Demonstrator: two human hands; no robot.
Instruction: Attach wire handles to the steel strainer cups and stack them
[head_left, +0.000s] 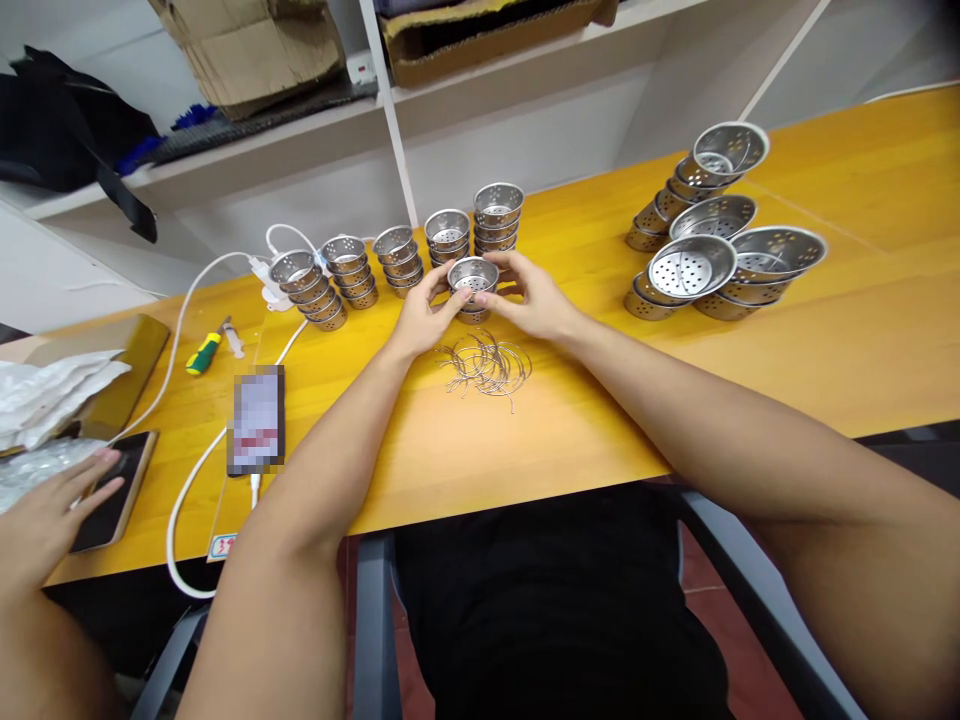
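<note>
Clamped from both sides between left hand [426, 315] and right hand [536, 297]: perforated metal cup [473, 277], centre of frame, just above loose wires [487, 368]. Likely light, stiff, sturdy, slightly slippery; best taken by opposite outer walls, under the rim.

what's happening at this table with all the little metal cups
A person has both hands, left hand and right hand, around a perforated metal cup on a small stack. A loose heap of bent wires lies just nearer the person. Other cup stacks stand beyond, and more cups are to the right. At far left, another person's hand is over a dark phone.
</note>
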